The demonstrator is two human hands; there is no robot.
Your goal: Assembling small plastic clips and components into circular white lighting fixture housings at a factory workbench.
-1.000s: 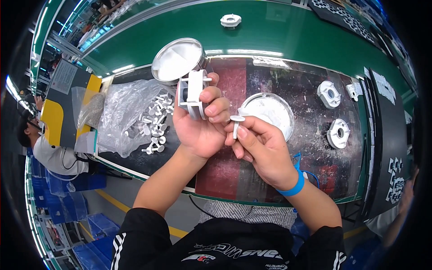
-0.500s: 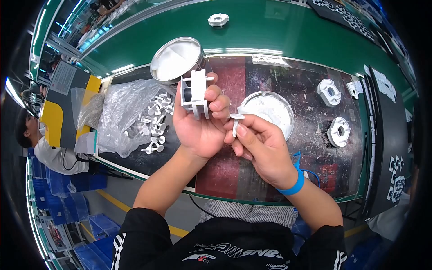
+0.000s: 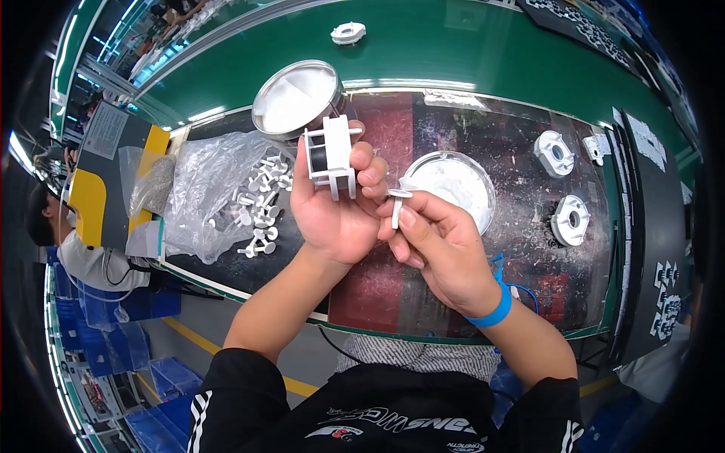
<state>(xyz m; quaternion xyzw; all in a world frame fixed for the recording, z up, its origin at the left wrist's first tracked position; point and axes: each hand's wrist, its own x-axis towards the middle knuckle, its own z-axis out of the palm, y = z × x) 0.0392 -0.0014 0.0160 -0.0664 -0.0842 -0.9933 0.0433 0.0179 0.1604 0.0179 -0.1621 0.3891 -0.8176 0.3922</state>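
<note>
My left hand (image 3: 336, 215) is closed round a white plastic frame (image 3: 339, 147) with posts and a dark centre, held up above the table. Just to its right, my right hand (image 3: 445, 245) pinches a white flat-headed plastic pin (image 3: 398, 205) between thumb and index finger, head up and stem down. The hands nearly meet; the pin is apart from the frame. Behind my right hand lies a round dish of white grease-like paste (image 3: 485, 198). Beyond my left hand stands a round metal tin (image 3: 260, 124) with white material inside.
Several loose white pins (image 3: 264, 215) lie beside a clear plastic bag (image 3: 204, 189) on the left. Two white housings (image 3: 570, 220) sit on the right of the table. Another white housing (image 3: 348, 33) rests on the green surface (image 3: 438, 57) behind. A person (image 3: 98, 260) is at far left.
The white frame has turned slightly in my left hand. The white housing on the green surface has shifted a little to the left. My right hand has hardly moved.
</note>
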